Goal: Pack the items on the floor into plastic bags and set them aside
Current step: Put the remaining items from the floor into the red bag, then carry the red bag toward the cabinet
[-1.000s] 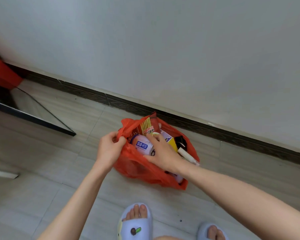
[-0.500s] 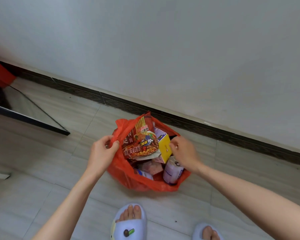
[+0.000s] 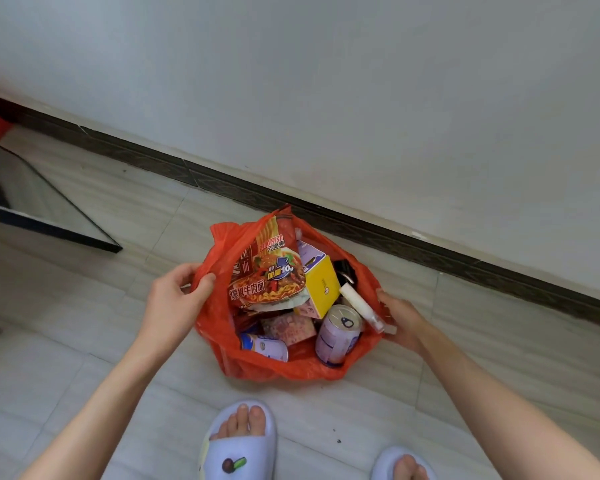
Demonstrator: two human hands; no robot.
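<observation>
Left hand and right hand pinch opposite rims of red bag.

Thin glossy plastic bag (crinkled) on smooth matt floor tiles.

Both forearms reach forward and down, left hand pinching the left rim of the red bag between thumb and fingers, right hand gripping its right rim, fingers curled; slippered feet below bag.
</observation>
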